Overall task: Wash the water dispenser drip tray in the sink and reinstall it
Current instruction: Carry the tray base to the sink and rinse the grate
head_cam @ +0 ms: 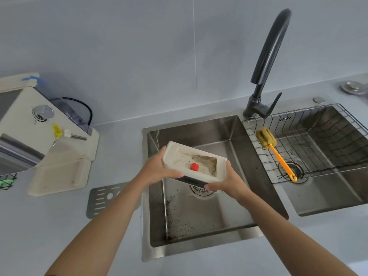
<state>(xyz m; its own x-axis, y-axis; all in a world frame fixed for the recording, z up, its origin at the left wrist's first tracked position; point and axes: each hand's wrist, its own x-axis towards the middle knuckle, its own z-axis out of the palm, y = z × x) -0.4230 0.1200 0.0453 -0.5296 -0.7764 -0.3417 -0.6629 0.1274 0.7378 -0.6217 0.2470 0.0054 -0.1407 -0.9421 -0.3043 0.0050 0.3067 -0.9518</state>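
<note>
I have the drip tray held tilted over the left sink basin, my left hand closed round its left end and my right hand gripping its near right corner. Dark grime and a red float sit inside it. The metal grille lies on the counter to the left, near the water dispenser.

Both hands, left hand and right hand, hold the dirty drip tray tilted above the left sink

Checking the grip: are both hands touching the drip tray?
Touching. The head view shows the left hand and right hand gripping opposite ends of the drip tray.
</note>
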